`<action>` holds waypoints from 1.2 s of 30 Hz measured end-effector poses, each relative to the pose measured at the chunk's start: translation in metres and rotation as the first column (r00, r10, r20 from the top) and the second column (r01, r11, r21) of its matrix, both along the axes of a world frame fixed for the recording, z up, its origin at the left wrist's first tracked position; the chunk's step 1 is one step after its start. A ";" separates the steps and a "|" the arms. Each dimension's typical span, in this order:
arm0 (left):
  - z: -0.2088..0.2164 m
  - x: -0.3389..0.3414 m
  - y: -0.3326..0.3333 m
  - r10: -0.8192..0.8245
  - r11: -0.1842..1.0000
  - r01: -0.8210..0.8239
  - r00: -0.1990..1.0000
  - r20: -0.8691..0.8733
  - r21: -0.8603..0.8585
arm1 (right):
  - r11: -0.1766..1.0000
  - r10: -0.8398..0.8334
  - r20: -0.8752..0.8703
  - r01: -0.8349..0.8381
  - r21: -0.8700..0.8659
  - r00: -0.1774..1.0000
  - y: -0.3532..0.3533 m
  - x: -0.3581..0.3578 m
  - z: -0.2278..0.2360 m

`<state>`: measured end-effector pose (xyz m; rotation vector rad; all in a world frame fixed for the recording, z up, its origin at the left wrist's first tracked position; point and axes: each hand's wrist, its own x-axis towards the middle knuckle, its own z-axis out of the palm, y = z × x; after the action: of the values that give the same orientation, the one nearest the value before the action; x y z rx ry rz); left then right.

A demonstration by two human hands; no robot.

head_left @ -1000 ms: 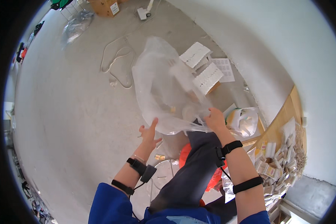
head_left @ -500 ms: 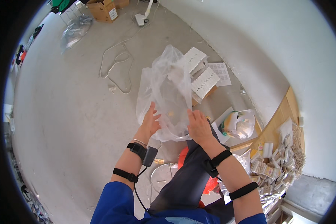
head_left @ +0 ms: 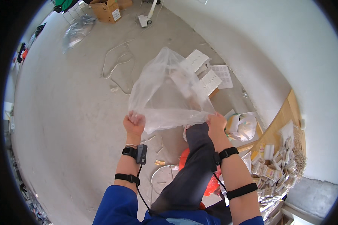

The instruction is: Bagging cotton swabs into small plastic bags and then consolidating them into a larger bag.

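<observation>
A large clear plastic bag point(head_left: 169, 93) is stretched out in front of me, its mouth edge pulled wide between my hands. My left hand point(head_left: 134, 123) is closed around the bag's left corner, with film showing over the fingers. At the opposite corner, my right hand point(head_left: 216, 123) grips the edge just above my knee. The bag's far end rises to a peak and partly covers white, wavy-edged stacked pieces point(head_left: 211, 81) on the floor. Through the film the floor and some of those pieces show faintly.
Right of my leg stands a white bag with contents point(head_left: 242, 126). Many small packets point(head_left: 270, 168) are heaped on a wooden board by the wall. A printed sheet point(head_left: 222, 76) lies near the stacks. A white cable point(head_left: 118, 62) and a cardboard box point(head_left: 105, 11) are farther off.
My hands have moved apart and closed on the bag's edge. The bag, loose and bunched before, is now spread wide between them.
</observation>
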<state>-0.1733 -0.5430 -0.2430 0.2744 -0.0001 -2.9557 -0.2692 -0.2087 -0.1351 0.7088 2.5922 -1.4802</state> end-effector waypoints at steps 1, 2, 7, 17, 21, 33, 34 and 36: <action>-0.015 0.018 -0.013 -0.097 0.995 0.087 0.965 -0.242 -0.051 | 0.864 -0.264 0.203 0.325 -0.384 0.943 -0.004 -0.003 0.002; -0.023 0.036 -0.021 -0.093 0.995 0.083 0.966 -0.240 -0.053 | 0.501 -0.402 0.475 0.623 -0.601 0.782 -0.002 -0.006 0.004; 0.009 0.032 0.041 0.110 0.538 0.797 0.256 0.961 -0.274 | 0.562 -0.265 0.432 0.503 -0.657 0.862 0.028 -0.017 0.022; -0.013 -0.059 0.029 0.678 -0.382 0.901 0.425 0.599 -0.206 | 0.450 -0.088 0.433 0.424 -0.786 0.897 0.008 -0.023 0.002; -0.055 -0.063 -0.021 0.844 -0.206 0.807 0.433 0.317 -0.554 | 0.586 -0.168 0.425 0.437 -0.683 0.889 0.032 -0.032 -0.011; -0.049 -0.015 -0.012 0.830 0.498 0.428 0.015 0.557 -0.754 | 0.586 -0.314 0.046 0.232 -0.776 0.948 0.016 -0.037 0.015; -0.044 -0.003 -0.007 0.974 0.125 0.632 0.070 0.217 -0.765 | 0.635 -0.218 0.014 0.153 -0.757 0.976 0.007 -0.033 0.018; -0.029 0.010 0.020 0.837 -0.445 0.580 0.541 -0.086 -0.682 | 0.672 -0.111 -0.005 0.071 -0.737 0.994 -0.002 -0.028 0.014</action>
<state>-0.1637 -0.5234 -0.2721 1.0120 -2.2027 -0.6427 -0.2974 -0.2103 -0.1211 0.6769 1.6948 -2.3534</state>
